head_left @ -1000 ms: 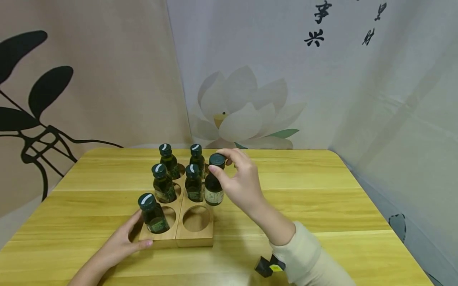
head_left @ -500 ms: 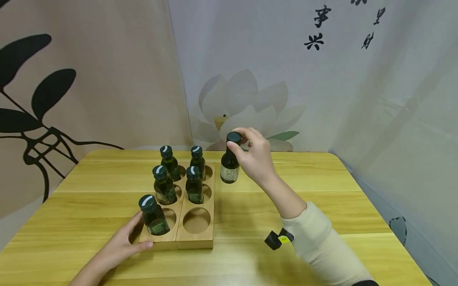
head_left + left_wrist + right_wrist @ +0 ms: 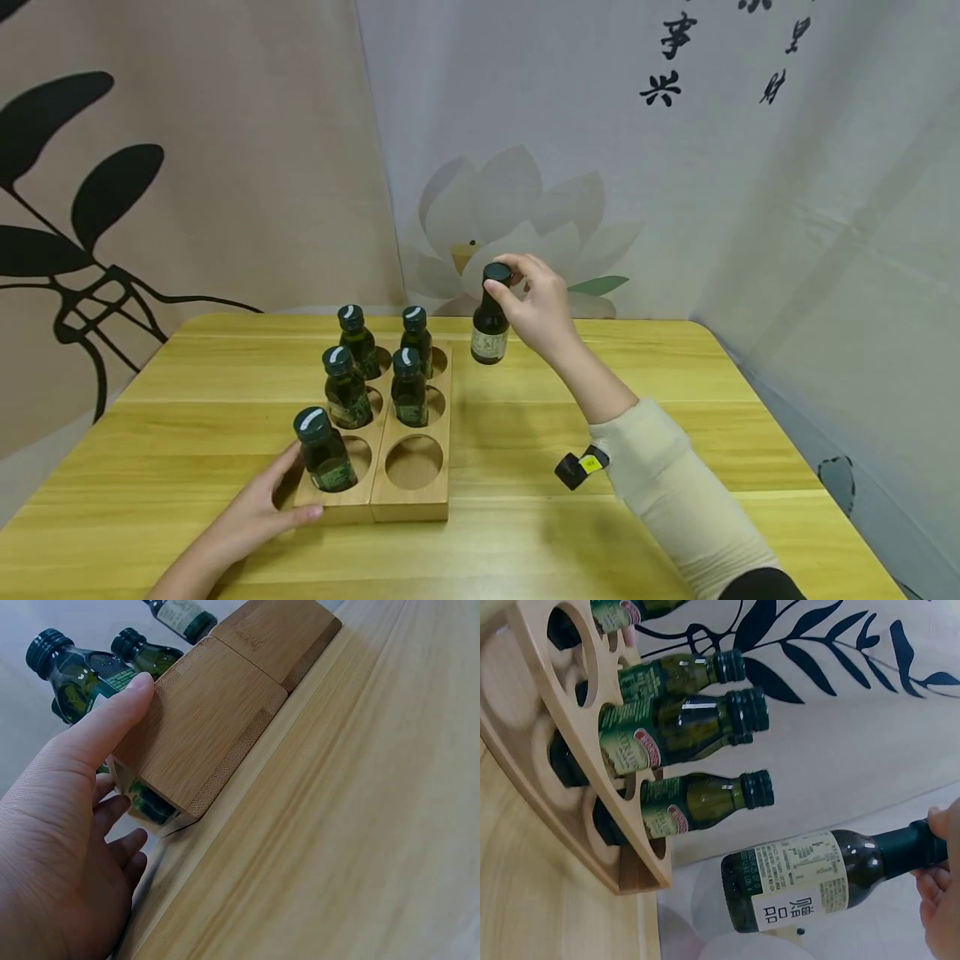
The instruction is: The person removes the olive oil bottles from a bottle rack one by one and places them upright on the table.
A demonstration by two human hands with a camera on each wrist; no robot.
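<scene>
My right hand (image 3: pixel 536 304) pinches a small dark glass bottle (image 3: pixel 490 333) by its capped neck, between thumb and fingers. It hangs nearly upright in the air, right of the wooden bottle rack (image 3: pixel 411 507). In the right wrist view the bottle's cream label and white sticker (image 3: pixel 786 906) face the camera. My left hand (image 3: pixel 258 508) holds the rack's front left corner, thumb on the front face (image 3: pixel 202 712) and fingers along the left side. Several green bottles (image 3: pixel 347 396) with dark caps stand in the rack, leaning a little. The front right hole (image 3: pixel 414 462) shows its wooden floor.
The rack stands on a light wooden table (image 3: pixel 600 392), left of its middle. A printed cloth backdrop (image 3: pixel 510 100) hangs behind the table's far edge. A small black device (image 3: pixel 573 471) sits at the right cuff.
My right hand has carried the bottle up, away from the rack's right side, toward the back right. The left hand and the rack have stayed in place.
</scene>
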